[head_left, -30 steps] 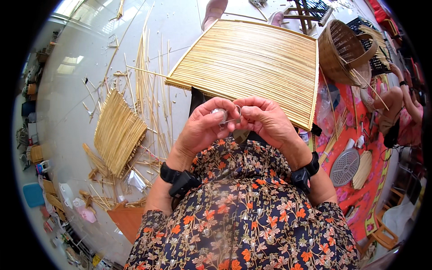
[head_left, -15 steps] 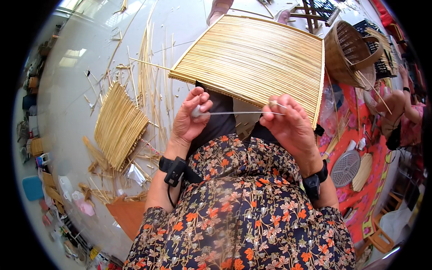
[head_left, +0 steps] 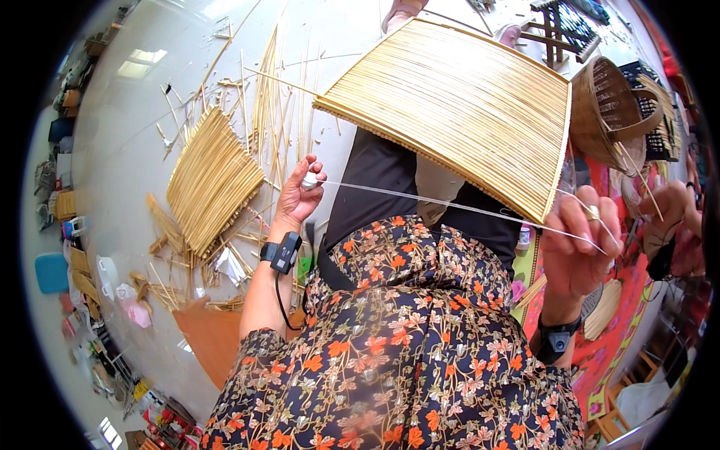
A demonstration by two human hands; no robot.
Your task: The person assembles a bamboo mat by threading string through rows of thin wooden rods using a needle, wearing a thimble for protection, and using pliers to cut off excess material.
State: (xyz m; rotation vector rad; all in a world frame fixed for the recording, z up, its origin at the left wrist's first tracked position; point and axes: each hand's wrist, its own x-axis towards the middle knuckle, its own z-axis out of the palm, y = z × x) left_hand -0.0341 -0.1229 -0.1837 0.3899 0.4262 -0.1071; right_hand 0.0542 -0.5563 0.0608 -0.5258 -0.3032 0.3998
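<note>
My left hand (head_left: 298, 193) is closed around a small white spool of thread (head_left: 310, 180), left of my lap. White thread (head_left: 420, 196) runs taut from it across my lap to my right hand (head_left: 579, 236). The right fingers are pinched on that thread, and loose strands stand out around them. A ring shows on one finger. Across my knees rests a slightly curved panel of pale reed stalks (head_left: 457, 105), bound side by side. Its lower right corner lies close to my right hand. Neither hand grips the panel.
A smaller reed panel (head_left: 214, 180) lies on the floor at left among scattered stalks (head_left: 262, 112). At right stands a woven basket (head_left: 604, 97) with a handle, beside a red patterned cloth (head_left: 626, 330). Another person's arm (head_left: 675, 217) shows at far right.
My hands have moved apart, the right one farther right and lower. The thread between them is much longer now. The whole scene has shifted somewhat to the right in view.
</note>
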